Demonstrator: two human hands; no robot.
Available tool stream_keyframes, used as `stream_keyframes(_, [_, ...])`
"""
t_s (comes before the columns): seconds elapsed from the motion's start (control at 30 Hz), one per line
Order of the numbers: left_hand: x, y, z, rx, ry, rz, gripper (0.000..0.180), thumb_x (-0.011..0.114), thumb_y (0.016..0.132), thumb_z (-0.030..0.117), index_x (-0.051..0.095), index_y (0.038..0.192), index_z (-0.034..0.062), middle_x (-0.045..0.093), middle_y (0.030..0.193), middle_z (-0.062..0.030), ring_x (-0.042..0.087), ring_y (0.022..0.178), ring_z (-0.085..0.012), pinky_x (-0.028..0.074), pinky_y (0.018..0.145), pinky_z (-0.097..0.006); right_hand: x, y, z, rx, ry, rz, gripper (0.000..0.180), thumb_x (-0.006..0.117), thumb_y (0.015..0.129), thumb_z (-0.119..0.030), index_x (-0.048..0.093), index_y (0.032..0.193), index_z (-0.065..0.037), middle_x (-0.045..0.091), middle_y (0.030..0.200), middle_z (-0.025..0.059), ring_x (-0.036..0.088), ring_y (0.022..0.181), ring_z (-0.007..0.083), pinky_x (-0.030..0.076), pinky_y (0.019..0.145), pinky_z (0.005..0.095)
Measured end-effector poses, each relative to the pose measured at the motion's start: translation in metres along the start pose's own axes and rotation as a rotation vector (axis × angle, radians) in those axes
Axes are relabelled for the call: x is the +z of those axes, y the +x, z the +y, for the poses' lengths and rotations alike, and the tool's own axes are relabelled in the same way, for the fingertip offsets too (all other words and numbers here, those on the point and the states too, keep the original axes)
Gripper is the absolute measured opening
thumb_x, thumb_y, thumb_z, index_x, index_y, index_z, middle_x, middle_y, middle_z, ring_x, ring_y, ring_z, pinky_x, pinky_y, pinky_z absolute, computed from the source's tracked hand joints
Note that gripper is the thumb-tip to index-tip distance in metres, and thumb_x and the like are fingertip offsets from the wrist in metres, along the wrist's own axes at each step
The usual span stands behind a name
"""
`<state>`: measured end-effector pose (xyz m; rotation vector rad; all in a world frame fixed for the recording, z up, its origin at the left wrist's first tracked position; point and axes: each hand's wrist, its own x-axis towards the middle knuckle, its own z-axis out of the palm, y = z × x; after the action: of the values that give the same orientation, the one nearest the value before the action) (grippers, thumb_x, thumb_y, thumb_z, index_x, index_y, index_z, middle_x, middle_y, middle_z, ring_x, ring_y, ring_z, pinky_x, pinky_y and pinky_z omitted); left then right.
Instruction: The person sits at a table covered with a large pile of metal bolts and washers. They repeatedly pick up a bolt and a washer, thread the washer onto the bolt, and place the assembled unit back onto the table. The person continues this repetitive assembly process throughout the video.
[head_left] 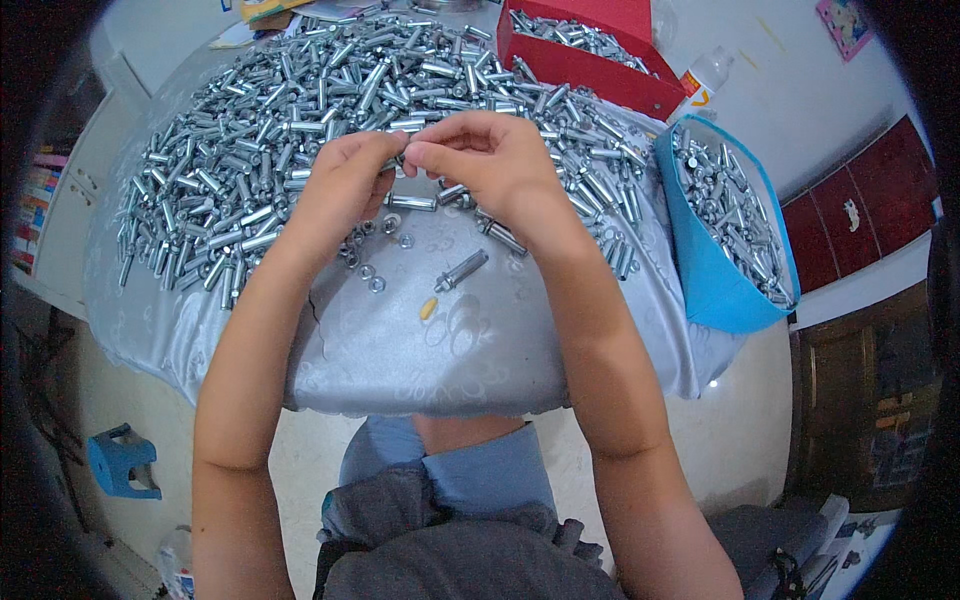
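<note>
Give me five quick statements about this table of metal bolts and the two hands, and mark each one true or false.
1. Both hands meet above the table, left hand and right hand pinching a small metal part. True.
2. The blue bin is empty. False: it holds bolts.
3. A red box sits at the far side of the table. True.
4. The cloth is bright green. False: it is silvery grey.
5. A single bolt lies apart from the pile. True.

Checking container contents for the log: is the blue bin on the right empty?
No, the blue bin holds a load of silvery metal bolts like those heaped on the table.
</note>
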<state>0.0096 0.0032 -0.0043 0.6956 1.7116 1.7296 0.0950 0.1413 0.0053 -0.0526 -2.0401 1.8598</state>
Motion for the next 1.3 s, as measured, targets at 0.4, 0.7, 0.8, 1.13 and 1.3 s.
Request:
stream_keyframes(0.4, [-0.008,0.001,-0.012,0.024,-0.19,-0.149,0.031,0.043,0.079,0.029,0.055,0.068,0.0034,0.042,0.05,0.0024,0.028,0.039,-0.0055,0.019,0.038,-0.022,-0.002,-0.002,-0.002,0.23,0.262,-0.24,0.02,0.067,0.074,-0.014,0.06,0.087,-0.001,0.062,0.075,0.0044,0.056,0.063,0.0075,0.043,0.054,0.018])
stream_keyframes(0.7, [0.0,-0.005,-0.006,0.029,-0.368,-0.014,0.026,0.044,0.078,0.025,0.052,0.066,0.0032,0.039,0.049,0.0025,0.025,0.038,-0.0053,0.02,0.037,-0.022,0.012,-0.001,-0.001,-0.012,0.25,-0.203,0.016,0.063,0.077,-0.007,0.058,0.088,0.002,0.061,0.078,0.0063,0.058,0.072,0.0099,0.046,0.065,0.0189])
stream_keyframes(0.8, [0.0,-0.006,-0.005,0.022,-0.377,-0.007,0.026,0.044,0.077,0.032,0.049,0.065,0.0092,0.031,0.047,0.0038,0.024,0.038,-0.0083,0.019,0.038,-0.024,0.015,-0.005,-0.001,-0.096,0.265,-0.172,0.017,0.063,0.077,-0.006,0.058,0.09,0.004,0.061,0.08,0.0073,0.059,0.075,0.0118,0.047,0.067,0.0205])
stream_keyframes(1.13, [0.005,-0.001,0.001,0.034,-0.074,0.218,0.03,0.047,0.086,0.034,0.053,0.072,0.0085,0.036,0.047,0.0045,0.029,0.038,-0.0048,0.021,0.036,-0.021,0.005,-0.001,0.005,-0.422,-0.403,-0.019,0.02,0.063,0.074,-0.011,0.062,0.091,-0.001,0.06,0.08,0.0102,0.056,0.069,0.0179,0.045,0.063,0.0273])
stream_keyframes(1.3, [0.005,-0.004,0.003,0.035,-0.005,0.199,0.03,0.047,0.086,0.033,0.057,0.076,0.0068,0.038,0.049,0.0045,0.031,0.04,-0.0039,0.023,0.038,-0.021,0.005,-0.005,0.001,-0.521,-0.478,-0.016,0.017,0.063,0.073,-0.014,0.061,0.083,0.0,0.059,0.077,0.0126,0.056,0.066,0.0237,0.045,0.06,0.0318])
